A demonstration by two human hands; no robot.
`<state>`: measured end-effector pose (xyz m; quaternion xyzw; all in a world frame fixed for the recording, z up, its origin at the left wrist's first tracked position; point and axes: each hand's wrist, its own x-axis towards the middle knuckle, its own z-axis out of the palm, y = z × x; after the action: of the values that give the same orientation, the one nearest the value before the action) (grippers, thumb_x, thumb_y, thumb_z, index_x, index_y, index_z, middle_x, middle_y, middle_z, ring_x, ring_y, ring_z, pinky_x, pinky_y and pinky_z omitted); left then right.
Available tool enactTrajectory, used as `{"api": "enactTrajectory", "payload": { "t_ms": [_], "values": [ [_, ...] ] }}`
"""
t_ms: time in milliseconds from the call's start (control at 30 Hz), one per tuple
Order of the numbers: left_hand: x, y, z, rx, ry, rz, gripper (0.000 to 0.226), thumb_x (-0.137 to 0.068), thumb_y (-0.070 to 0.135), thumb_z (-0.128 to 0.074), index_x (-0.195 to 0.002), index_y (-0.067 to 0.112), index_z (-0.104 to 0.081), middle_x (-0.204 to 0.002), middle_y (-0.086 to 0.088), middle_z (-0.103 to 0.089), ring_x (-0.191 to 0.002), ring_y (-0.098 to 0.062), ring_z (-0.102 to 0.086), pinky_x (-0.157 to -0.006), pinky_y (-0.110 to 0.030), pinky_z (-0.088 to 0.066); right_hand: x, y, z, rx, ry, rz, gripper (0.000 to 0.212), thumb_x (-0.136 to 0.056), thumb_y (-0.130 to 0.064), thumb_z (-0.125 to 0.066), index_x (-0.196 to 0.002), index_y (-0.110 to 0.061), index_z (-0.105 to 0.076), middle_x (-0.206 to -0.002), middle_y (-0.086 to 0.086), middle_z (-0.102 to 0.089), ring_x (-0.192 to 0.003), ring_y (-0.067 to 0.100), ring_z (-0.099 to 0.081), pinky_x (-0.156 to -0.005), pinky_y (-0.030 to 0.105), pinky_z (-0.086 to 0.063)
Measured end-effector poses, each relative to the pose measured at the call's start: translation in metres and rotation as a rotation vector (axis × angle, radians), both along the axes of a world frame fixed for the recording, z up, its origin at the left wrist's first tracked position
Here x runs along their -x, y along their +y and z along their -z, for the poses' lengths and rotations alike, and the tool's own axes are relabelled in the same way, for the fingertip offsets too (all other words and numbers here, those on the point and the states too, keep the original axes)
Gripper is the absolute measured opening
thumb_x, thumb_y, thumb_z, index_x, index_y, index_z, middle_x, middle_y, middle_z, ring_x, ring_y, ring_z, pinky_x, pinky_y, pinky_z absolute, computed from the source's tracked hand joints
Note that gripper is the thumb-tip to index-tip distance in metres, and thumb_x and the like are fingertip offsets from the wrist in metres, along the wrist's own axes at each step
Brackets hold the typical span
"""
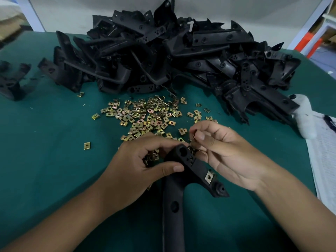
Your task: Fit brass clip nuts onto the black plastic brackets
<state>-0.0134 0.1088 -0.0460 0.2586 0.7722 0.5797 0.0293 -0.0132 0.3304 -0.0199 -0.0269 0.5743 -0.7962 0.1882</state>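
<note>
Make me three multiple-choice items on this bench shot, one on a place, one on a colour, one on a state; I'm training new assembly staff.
1. Where does the big heap of black plastic brackets lie?
A. At the far side of the table, behind the loose nuts
B. Under the person's wrists
C. In a box on the floor

2. What colour is the table's cloth cover?
A. Red
B. Dark green
C. White

3. What is the state of the long black plastic bracket held by the left hand?
A. It carries no nut
B. It is snapped in two
C. One brass square clip nut is already fitted on its right branch

Answers: 1 A, the heap sits beyond the scattered brass nuts. 2 B, the cover shows green all round. 3 C, a nut sits clipped on the branch, while the right hand pinches something small at the bracket's top.
</note>
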Motion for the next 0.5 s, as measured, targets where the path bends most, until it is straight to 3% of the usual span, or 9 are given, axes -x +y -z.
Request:
{"api": "enactTrajectory", "payload": {
  "t_ms": [100, 200, 500],
  "values": [
    [0.0001, 0.0003, 0.0002, -0.043, -0.011, 0.005, 0.033, -0.080, 0.052, -0.075, -0.112, 0.046, -0.071, -0.105, 0.010, -0.073, -0.104, -0.014, -0.068, -0.090, -0.020, -0.051, -0.0010, 0.0007, -0.0003, -0.034, 0.017, -0.003, 0.014, -0.076, -0.019, -0.073, -0.089, -0.020, -0.077, -0.076, -0.004, -0.066, -0.064, 0.003, -0.057, -0.056, 0.016, -0.045],
    [0.0005, 0.0010, -0.0018, -0.096, -0.004, -0.001, 0.030, -0.081, 0.042, -0.077, -0.110, 0.041, -0.072, -0.105, 0.015, -0.075, -0.101, -0.005, -0.069, -0.087, -0.011, -0.050, -0.0020, 0.0016, -0.0015, -0.057, 0.033, -0.028, 0.011, -0.081, -0.010, -0.070, -0.091, -0.012, -0.070, -0.069, -0.006, -0.068, -0.058, 0.002, -0.060, -0.056, 0.015, -0.047],
    [0.0008, 0.0017, -0.0021, -0.125, -0.007, 0.013, 0.027, -0.080, 0.033, -0.079, -0.106, 0.035, -0.072, -0.101, 0.017, -0.075, -0.096, -0.001, -0.070, -0.084, -0.008, -0.049, -0.0051, 0.0001, -0.0015, -0.090, 0.080, -0.004, 0.005, -0.075, -0.018, -0.078, -0.075, -0.021, -0.074, -0.066, -0.006, -0.068, -0.053, 0.002, -0.058, -0.050, 0.014, -0.044]
  ]
}}
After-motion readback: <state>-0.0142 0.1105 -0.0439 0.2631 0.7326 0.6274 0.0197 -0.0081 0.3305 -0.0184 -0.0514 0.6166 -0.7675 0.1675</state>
